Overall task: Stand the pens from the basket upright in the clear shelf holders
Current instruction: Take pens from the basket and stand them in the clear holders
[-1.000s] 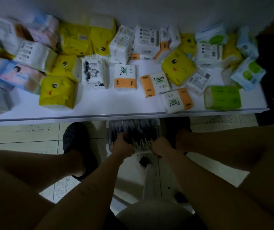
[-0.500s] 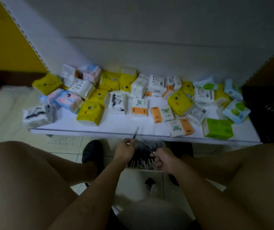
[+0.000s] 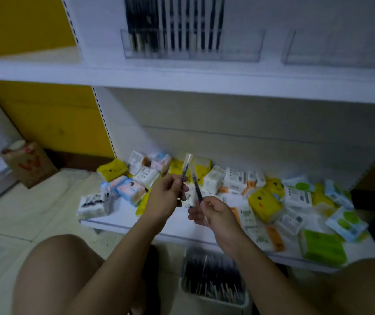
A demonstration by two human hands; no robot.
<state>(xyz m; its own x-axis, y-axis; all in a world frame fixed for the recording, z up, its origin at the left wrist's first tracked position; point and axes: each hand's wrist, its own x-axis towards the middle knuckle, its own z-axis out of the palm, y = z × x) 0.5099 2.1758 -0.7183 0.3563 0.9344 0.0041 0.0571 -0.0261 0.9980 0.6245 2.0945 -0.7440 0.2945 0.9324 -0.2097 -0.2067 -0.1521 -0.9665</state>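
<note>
Both hands closed on one pen apiece, above the basket (image 3: 216, 300)
The left hand (image 3: 168, 197) pinches a pen (image 3: 186, 165) upright; the right hand (image 3: 215, 213) grips a second pen (image 3: 196, 186) leaning toward 11 o'clock. Basket at 6 o'clock, clear holder (image 3: 238, 51) at 12 o'clock

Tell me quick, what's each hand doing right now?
Left hand: closed, holding a pen.
Right hand: closed, holding a second pen.

My right forearm (image 3: 248, 267) covers part of the basket (image 3: 213, 300); far above it, the pens (image 3: 173, 23) in the holder (image 3: 241, 52) are blurred and cut off by the top edge
</note>
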